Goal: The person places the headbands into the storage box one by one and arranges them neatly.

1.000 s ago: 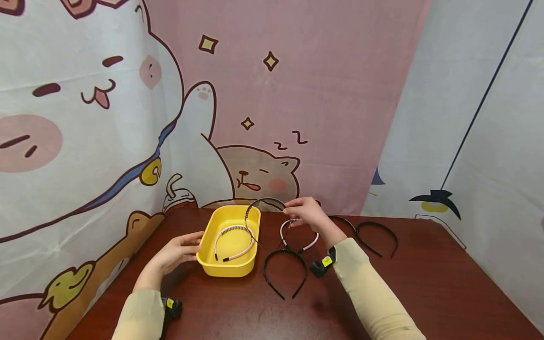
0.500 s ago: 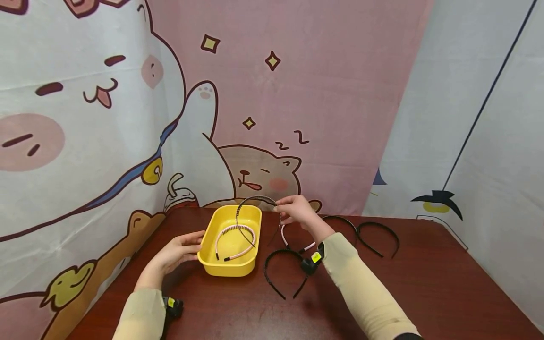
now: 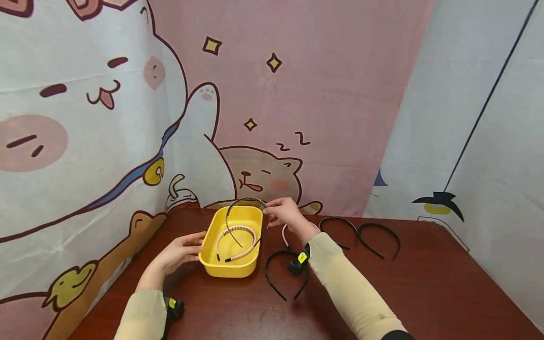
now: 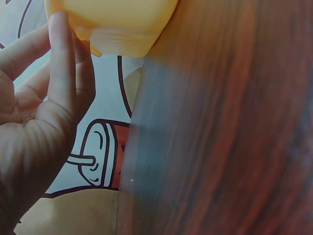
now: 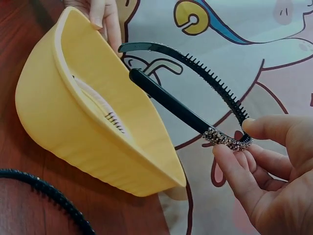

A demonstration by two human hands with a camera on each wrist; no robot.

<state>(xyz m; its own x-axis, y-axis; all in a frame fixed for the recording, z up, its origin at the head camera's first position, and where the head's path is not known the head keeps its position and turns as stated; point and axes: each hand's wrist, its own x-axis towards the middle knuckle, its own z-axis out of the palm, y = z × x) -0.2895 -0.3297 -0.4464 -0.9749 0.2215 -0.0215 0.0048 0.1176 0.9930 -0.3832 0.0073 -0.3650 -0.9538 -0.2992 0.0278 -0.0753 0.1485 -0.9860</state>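
Observation:
In the head view my right hand [image 3: 285, 215] pinches a black headband [image 3: 231, 215] by one side, between thumb and fingers. In the right wrist view this headband has small comb teeth inside and a sparkly, beaded outer surface. It hangs over a yellow plastic basin [image 3: 231, 270], its ends pointing down and left. Inside the basin lies a pink headband [image 3: 238, 228] with black tips and a coiled pattern. Relaxed fingers of my left hand [image 3: 180, 252] touch the basin's left wall from outside; the left wrist view shows the fingertips against it.
Several more headbands lie on the brown table [image 3: 238, 311]: a black headband [image 3: 272, 278] right of the basin, a pink and white headband [image 3: 284, 236] partly behind my right hand, and two black headbands [image 3: 337, 218] farther right. A printed cloth backdrop [image 3: 340, 118] hangs behind.
My right hand has moved left with the black headband, from beside the basin's right rim to over the basin. My left hand has stayed at the basin's wall.

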